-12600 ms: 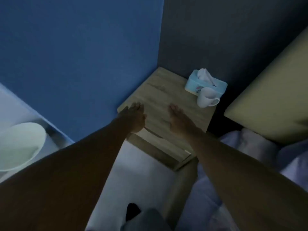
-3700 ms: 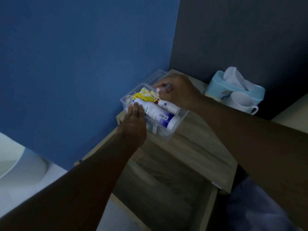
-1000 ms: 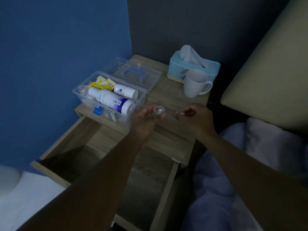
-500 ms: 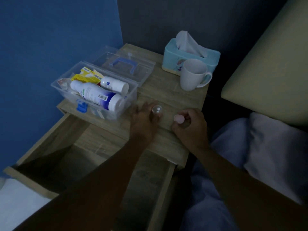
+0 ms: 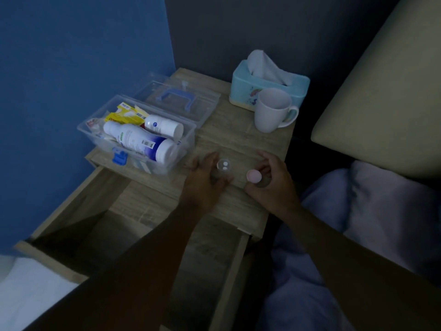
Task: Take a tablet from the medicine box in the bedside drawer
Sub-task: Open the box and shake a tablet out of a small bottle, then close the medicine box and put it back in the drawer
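The clear medicine box (image 5: 171, 163) stands with its lid flipped back on the left of the bedside table (image 5: 238, 139), holding white bottles and yellow packets. Its lid (image 5: 176, 101) with a blue handle lies behind it. My left hand (image 5: 202, 185) grips a small clear vial (image 5: 223, 166) that stands uncapped on the tabletop, with two white tablets visible inside. My right hand (image 5: 274, 185), just to the right, pinches the vial's pink cap (image 5: 253, 176). The drawer (image 5: 107, 230) below is pulled out and looks empty.
A teal tissue box (image 5: 269, 89) and a white mug (image 5: 272, 111) stand at the table's back right. A beige headboard cushion (image 5: 381, 91) and pale bedding (image 5: 381, 211) lie to the right. A blue wall borders the left.
Since the first frame the drawer has been pulled out and the box set on the table and opened. In the last second my right hand has taken the pink cap off the vial.
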Motion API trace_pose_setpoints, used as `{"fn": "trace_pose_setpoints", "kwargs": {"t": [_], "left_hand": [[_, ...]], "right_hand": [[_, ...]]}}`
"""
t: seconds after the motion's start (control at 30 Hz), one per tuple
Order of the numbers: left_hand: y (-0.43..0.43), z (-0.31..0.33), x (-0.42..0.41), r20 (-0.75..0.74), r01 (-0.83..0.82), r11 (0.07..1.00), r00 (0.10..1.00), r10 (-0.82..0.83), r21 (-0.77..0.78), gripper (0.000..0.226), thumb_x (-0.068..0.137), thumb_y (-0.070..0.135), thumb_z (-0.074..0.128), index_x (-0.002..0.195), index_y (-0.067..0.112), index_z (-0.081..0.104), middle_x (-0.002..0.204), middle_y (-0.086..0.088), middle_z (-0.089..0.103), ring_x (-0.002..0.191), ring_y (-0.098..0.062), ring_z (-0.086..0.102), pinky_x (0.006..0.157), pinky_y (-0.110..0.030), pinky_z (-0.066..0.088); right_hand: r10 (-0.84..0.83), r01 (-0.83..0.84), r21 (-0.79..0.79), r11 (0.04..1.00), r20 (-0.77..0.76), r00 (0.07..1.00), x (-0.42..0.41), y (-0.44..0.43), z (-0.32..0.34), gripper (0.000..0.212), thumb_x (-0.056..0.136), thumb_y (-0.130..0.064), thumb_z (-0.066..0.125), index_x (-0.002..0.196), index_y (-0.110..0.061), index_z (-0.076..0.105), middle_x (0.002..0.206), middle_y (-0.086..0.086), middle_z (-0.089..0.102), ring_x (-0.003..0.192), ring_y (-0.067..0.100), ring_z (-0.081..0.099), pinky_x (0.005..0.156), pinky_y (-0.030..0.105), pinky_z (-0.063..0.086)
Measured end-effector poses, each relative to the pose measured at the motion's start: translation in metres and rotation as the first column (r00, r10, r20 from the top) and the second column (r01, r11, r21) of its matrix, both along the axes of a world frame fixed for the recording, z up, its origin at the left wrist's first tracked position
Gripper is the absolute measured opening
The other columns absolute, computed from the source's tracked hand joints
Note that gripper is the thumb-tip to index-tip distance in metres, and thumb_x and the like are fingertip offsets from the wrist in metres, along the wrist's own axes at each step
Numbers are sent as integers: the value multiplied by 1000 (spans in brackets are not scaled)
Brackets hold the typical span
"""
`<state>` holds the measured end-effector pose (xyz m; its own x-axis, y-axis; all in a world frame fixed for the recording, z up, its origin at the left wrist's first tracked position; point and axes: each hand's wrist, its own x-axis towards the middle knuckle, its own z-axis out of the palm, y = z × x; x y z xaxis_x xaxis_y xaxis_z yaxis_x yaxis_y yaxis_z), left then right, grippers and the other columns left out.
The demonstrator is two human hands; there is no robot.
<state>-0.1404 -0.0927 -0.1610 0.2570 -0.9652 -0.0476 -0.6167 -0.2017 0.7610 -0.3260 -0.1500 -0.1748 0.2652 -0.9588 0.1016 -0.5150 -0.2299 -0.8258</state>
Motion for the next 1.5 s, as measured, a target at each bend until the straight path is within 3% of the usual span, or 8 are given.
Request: {"fn": "trace_pose_setpoints", "kwargs": {"t": [0.13,0.33,0.47,0.6,0.77,1.07,1.23,1.5], "left_hand": [[17,2,1,34,52,999,998,-52,-6,78,86,43,66,150,20,28,155,-4,34,143,-21,30,115,-45,33],[52,-17,-1,490,124,990,860,-143,70,64,102,40,24,155,6,16,164,-14,14,153,-24,8,124,-41,9],[53,-17,-5,574,94,992,809,-125,83,71,97,45,7,155,6,15,163,-15,15,152,-24,12,124,-40,10],[53,-15,-6,598,73,991,791,-127,115,72,95,44,6,156,7,16,163,-13,17,152,-23,15,124,-39,10],[51,-15,-7,596,74,987,790,-144,140,69,97,44,12,155,8,16,163,-14,17,151,-24,17,123,-40,12],[52,-11,-8,589,60,993,801,-106,97,70,95,43,12,152,4,29,159,-17,29,148,-28,27,122,-42,19],[50,-17,-6,616,66,986,773,-149,156,69,97,46,9,156,10,10,165,-12,12,152,-22,10,124,-38,8],[51,-16,-6,610,72,984,777,-159,165,67,100,45,12,156,10,6,165,-12,7,153,-22,6,124,-39,6]], "right_hand": [[-52,50,-41,998,-33,998,1,0,4,67,71,-43,67,135,-26,54,108,-4,58,99,11,59,87,23,49],[-121,77,-295,952,-132,984,1,-24,37,35,84,-9,64,119,-5,64,112,14,65,109,28,58,92,16,34],[-104,19,-356,934,-222,970,8,-57,65,48,91,-11,62,138,-2,50,139,18,53,131,31,47,111,30,36],[-132,19,-293,956,-373,918,20,-95,83,77,91,-34,66,153,-6,29,160,15,31,148,30,30,122,47,28],[-196,95,-210,973,-531,825,24,-125,88,91,80,-54,72,148,-6,35,144,14,38,134,33,39,111,42,40],[-189,143,-130,981,-497,847,21,-144,100,96,64,-56,85,138,-7,48,135,14,43,124,30,49,102,42,49],[-170,146,-87,985,-466,868,28,-137,107,97,57,-54,90,134,-8,51,132,12,44,124,25,48,103,36,48],[-56,-11,-172,985,-384,921,35,-97,120,81,55,-51,90,122,-16,61,115,2,44,117,21,47,94,30,43]]}}
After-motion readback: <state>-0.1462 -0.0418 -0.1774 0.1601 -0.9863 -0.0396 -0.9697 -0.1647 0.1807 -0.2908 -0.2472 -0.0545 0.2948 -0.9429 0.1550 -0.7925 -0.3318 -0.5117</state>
